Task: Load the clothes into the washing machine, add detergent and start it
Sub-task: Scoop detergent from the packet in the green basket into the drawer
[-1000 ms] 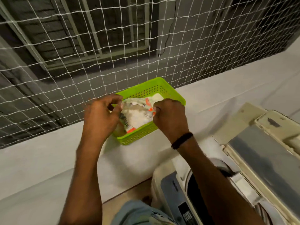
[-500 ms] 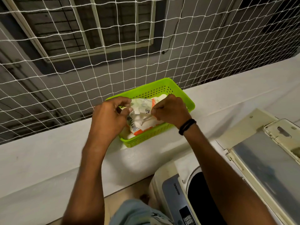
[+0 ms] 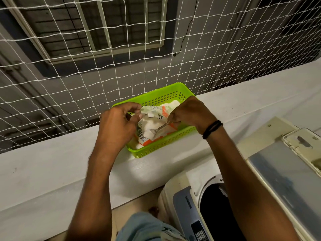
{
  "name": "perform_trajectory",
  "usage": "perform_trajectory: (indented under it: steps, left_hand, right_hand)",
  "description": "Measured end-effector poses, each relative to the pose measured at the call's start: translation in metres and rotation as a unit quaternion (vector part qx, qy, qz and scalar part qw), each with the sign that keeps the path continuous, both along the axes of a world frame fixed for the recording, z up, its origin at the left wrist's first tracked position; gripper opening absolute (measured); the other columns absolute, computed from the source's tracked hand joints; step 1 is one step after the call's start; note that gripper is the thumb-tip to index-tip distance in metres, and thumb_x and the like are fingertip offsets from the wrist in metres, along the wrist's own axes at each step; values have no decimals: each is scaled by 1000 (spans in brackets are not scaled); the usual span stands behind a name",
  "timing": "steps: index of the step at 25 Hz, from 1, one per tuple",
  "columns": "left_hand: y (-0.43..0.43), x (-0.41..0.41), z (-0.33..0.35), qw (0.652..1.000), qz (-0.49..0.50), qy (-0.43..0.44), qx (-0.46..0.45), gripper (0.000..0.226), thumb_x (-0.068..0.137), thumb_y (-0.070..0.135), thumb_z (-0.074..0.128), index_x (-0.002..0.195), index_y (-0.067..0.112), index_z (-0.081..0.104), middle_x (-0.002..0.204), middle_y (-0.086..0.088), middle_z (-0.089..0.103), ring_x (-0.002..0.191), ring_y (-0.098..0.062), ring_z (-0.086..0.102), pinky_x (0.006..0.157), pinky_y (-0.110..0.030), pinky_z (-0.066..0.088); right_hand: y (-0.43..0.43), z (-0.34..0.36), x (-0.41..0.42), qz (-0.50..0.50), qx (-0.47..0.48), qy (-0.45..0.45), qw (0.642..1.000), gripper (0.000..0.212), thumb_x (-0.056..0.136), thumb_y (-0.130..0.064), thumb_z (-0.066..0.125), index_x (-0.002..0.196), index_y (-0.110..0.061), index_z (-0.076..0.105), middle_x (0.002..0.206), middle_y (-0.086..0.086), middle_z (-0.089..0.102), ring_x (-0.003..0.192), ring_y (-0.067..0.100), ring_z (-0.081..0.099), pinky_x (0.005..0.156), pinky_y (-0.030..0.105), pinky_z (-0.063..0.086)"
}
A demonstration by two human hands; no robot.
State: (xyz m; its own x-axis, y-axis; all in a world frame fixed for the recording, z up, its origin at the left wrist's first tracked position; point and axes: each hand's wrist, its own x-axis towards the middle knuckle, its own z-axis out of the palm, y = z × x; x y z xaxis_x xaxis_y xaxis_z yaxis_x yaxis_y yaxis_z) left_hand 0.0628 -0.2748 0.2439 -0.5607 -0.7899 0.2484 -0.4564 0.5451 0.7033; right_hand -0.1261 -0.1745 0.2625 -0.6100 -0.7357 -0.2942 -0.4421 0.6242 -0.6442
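Detergent packet (image 3: pixel 149 126) — crumpled, blurred, spoon (image 3: pixel 162 127) half-buried

Net (image 3: pixel 121 70) closes the far side. Ledge (image 3: pixel 52 171) bare left and right of the green basket (image 3: pixel 166 94). Near right: open drum mouth (image 3: pixel 213 207), bounded on the right by the raised lid (image 3: pixel 281 180).
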Motion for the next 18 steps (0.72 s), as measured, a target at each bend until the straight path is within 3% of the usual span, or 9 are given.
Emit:
perform_trajectory:
  steps: [2,4,11,18]
  left_hand:
    - [-1,0,1,1000,1,1,-4,19,85,26,73,104,29,73,89,20,69,71,-9,64,66,-16,40]
    - [-1,0,2,1000,4,2,-11,19,85,25,73,104,28,73,88,20,69,71,-9,63,68,-18,40]
    - [7,-6,10,998,4,70,-2,18,90,25,67,107,29,72,93,18,71,77,-4,65,76,-28,55]
    - [32,-24,24,988,-22,151,11,18,92,26,64,108,30,72,99,17,72,84,-5,67,80,-29,57]
  right_hand:
    - [10,3,-6,-35,-36,-35,998,26,58,-28,70,75,-10,79,74,3,72,50,5,51,46,17,35]
    - [26,4,-11,-60,-81,-62,993,13,71,-18,70,72,-9,79,58,0,69,39,6,41,43,16,29]
    - [66,-5,-14,-148,-176,-194,954,9,78,-8,70,78,-4,78,64,17,66,39,10,25,40,18,22]
    - [111,-7,-15,-187,-250,-282,907,11,85,-3,65,86,-2,76,63,14,61,39,8,21,39,18,16]
